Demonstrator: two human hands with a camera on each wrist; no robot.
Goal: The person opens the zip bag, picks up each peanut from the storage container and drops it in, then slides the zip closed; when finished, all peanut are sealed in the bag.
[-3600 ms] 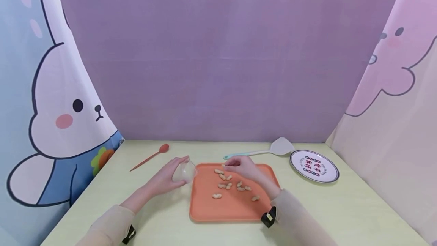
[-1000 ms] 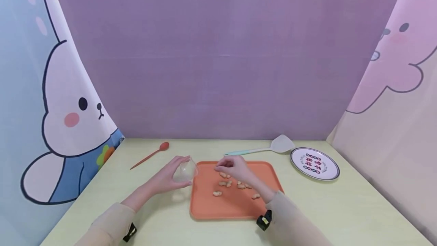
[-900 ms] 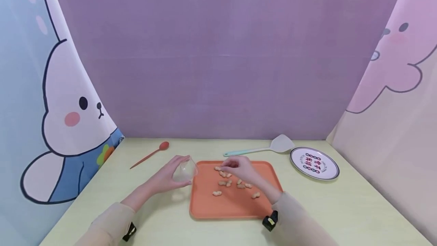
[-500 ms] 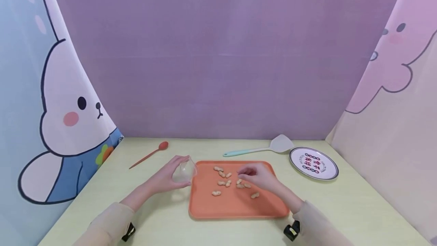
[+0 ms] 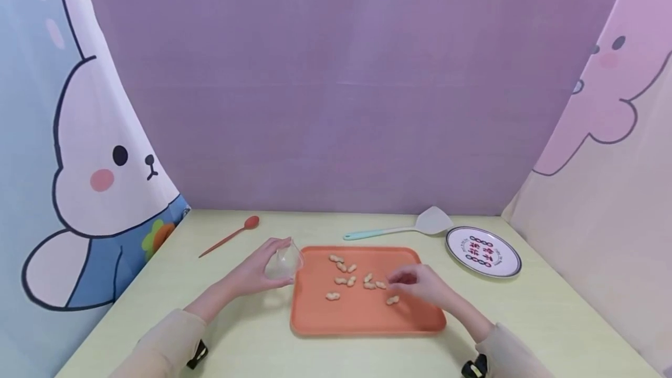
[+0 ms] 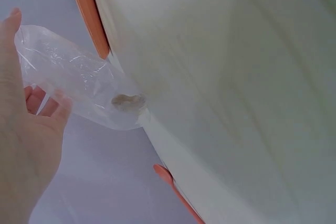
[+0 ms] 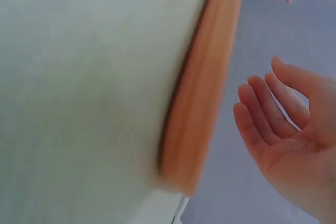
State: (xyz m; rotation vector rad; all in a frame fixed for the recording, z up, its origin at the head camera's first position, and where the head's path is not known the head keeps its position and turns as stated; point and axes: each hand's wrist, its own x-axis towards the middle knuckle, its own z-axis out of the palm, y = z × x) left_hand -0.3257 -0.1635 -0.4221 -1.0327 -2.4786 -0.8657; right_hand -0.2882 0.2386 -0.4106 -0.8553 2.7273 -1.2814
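Observation:
My left hand (image 5: 254,273) grips a clear plastic bag (image 5: 287,262) by its mouth, at the left edge of the orange tray (image 5: 362,322). In the left wrist view a brownish peanut (image 6: 128,102) lies at the bottom of the bag. Over the tray's right part hovers my right hand (image 5: 422,286), fingers loosely bent and holding nothing, as the right wrist view confirms. Just beneath its fingertips is an unshelled peanut (image 5: 392,300). Several more lie scattered on the tray, among them a peanut (image 5: 333,296) at the lower left and a peanut (image 5: 380,285) near the right hand.
A red spoon (image 5: 231,237) lies on the table's back left. Behind the tray is a spatula (image 5: 430,221) with a light blue handle. A white plate (image 5: 504,255) with red lettering stands to the right. A purple cloth (image 5: 336,86) hangs behind the table.
My right hand held a peanut near the bag earlier; it then moved left to the bag and has since swung back right, without the peanut. The left hand and bag stay in place.

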